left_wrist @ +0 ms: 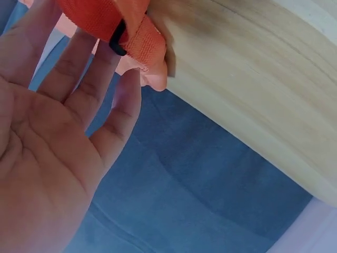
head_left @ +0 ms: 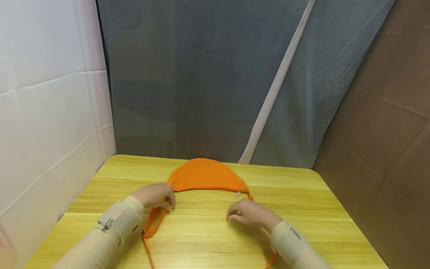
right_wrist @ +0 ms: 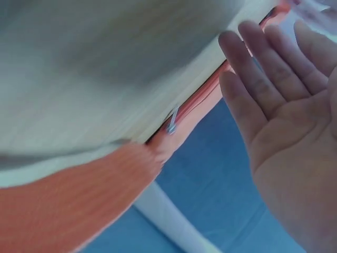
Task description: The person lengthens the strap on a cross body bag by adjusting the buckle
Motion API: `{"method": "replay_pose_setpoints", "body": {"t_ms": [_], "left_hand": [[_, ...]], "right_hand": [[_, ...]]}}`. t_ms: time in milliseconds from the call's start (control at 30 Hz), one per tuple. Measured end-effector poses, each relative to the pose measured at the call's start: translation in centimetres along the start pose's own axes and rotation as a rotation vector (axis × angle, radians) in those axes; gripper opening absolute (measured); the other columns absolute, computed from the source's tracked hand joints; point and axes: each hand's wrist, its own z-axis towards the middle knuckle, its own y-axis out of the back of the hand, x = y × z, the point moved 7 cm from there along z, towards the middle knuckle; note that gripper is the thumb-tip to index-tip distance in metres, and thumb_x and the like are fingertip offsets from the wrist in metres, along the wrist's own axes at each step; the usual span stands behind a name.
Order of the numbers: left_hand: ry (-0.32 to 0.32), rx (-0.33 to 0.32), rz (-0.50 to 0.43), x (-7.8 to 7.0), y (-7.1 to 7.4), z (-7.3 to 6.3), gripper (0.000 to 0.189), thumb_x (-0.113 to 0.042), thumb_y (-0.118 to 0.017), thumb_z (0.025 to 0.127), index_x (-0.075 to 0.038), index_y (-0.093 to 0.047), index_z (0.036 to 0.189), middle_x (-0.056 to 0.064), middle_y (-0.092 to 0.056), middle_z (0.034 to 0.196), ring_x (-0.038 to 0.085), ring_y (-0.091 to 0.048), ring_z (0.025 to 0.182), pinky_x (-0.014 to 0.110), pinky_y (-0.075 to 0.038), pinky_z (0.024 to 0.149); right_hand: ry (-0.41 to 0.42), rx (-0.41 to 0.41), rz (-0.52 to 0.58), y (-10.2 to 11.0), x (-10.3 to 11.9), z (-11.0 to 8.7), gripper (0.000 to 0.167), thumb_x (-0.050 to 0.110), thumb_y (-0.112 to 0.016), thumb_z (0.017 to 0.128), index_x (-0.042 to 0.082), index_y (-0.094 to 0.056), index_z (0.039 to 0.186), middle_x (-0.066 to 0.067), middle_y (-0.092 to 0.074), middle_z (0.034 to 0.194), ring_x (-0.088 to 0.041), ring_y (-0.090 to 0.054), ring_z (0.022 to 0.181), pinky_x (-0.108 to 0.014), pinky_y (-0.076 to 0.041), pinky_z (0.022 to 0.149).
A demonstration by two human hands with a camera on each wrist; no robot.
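Observation:
An orange waist bag lies near the far edge of the wooden table, its curved side away from me and its zipper side nearer. A silver zipper pull hangs at the right end of the zipper. My left hand is at the bag's left end, over the orange strap. In the left wrist view, its extended fingers reach up to the strap beside a black buckle, which hides some fingertips. Below the zipper pull, my right hand hovers with relaxed fingers and holds nothing; its palm shows in the right wrist view.
The yellow wood-grain table has rounded far corners. Grey cloth hangs behind it, crossed by a pale diagonal strip. White cloth stands on the left and brown cloth on the right. The strap trails toward the near edge.

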Motion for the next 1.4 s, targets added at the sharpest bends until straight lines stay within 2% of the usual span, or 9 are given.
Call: {"method": "replay_pose_setpoints", "body": {"t_ms": [200,433,567,733,1000,1167,1333,1400], "left_hand": [[0.083,0.028,-0.021,0.4,-0.3,0.0,0.017,0.000,-0.081,0.083,-0.015,-0.081,0.092,-0.005,-0.073,0.092,0.007,-0.059,0.078,0.029,-0.053,0.072],[0.101,0.049,-0.008,-0.6,-0.5,0.2,0.015,-0.007,-0.081,0.084,-0.015,-0.081,0.097,-0.005,-0.074,0.095,0.011,-0.064,0.084,0.033,-0.055,0.076],[0.071,0.043,0.000,-2.2,-0.3,0.1,0.014,-0.012,-0.081,0.084,-0.015,-0.081,0.098,-0.005,-0.075,0.098,0.015,-0.069,0.091,0.036,-0.056,0.081],[0.042,0.035,0.004,-3.7,-0.3,0.0,0.011,-0.010,-0.081,0.085,-0.017,-0.082,0.094,-0.008,-0.075,0.095,0.009,-0.066,0.084,0.032,-0.055,0.076],[0.103,0.066,-0.045,-4.5,-1.3,-0.5,0.025,0.005,-0.081,0.079,-0.020,-0.079,0.083,-0.012,-0.066,0.085,0.005,-0.059,0.080,0.028,-0.053,0.074],[0.079,0.121,-0.103,-5.1,-2.4,-1.0,0.023,0.000,-0.085,0.076,-0.020,-0.078,0.084,-0.013,-0.066,0.083,0.002,-0.058,0.076,0.026,-0.051,0.073],[-0.002,0.160,-0.110,-6.0,-3.2,-1.1,0.015,-0.008,-0.086,0.076,-0.019,-0.080,0.085,-0.015,-0.070,0.083,-0.002,-0.060,0.076,0.023,-0.051,0.071],[-0.016,0.172,-0.111,-6.2,-3.5,-1.2,0.013,-0.013,-0.086,0.076,-0.020,-0.081,0.086,-0.014,-0.073,0.085,-0.002,-0.062,0.079,0.022,-0.052,0.073]], "right_hand": [[0.053,0.108,0.086,-1.1,2.3,-0.4,0.011,0.028,-0.070,0.097,0.019,-0.077,0.097,0.019,-0.071,0.094,0.008,-0.060,0.086,-0.017,-0.049,0.083],[0.021,0.187,0.148,-2.0,3.5,-1.2,0.012,0.030,-0.073,0.093,0.020,-0.077,0.097,0.020,-0.070,0.091,0.009,-0.060,0.084,-0.015,-0.049,0.080],[0.020,0.207,0.142,-2.1,4.2,-1.4,0.013,0.032,-0.073,0.093,0.020,-0.077,0.096,0.021,-0.070,0.090,0.010,-0.060,0.082,-0.014,-0.049,0.078],[0.050,0.204,0.094,-2.3,4.9,-1.5,0.016,0.034,-0.074,0.092,0.018,-0.075,0.096,0.020,-0.068,0.089,0.010,-0.057,0.080,-0.012,-0.048,0.077],[0.089,0.187,0.077,-2.7,5.8,-2.1,0.021,0.037,-0.072,0.093,0.017,-0.074,0.100,0.020,-0.066,0.089,0.009,-0.054,0.077,-0.011,-0.046,0.074],[0.115,0.180,0.086,-3.1,6.5,-2.6,0.026,0.040,-0.069,0.095,0.016,-0.074,0.102,0.019,-0.067,0.091,0.011,-0.054,0.078,-0.009,-0.046,0.073],[0.145,0.180,0.086,-3.3,7.4,-2.8,0.025,0.040,-0.064,0.098,0.017,-0.075,0.100,0.020,-0.066,0.089,0.012,-0.052,0.076,-0.007,-0.044,0.072],[0.158,0.193,0.093,-3.6,7.7,-2.8,0.025,0.039,-0.064,0.098,0.016,-0.074,0.100,0.020,-0.065,0.088,0.012,-0.052,0.075,-0.007,-0.044,0.071]]}}
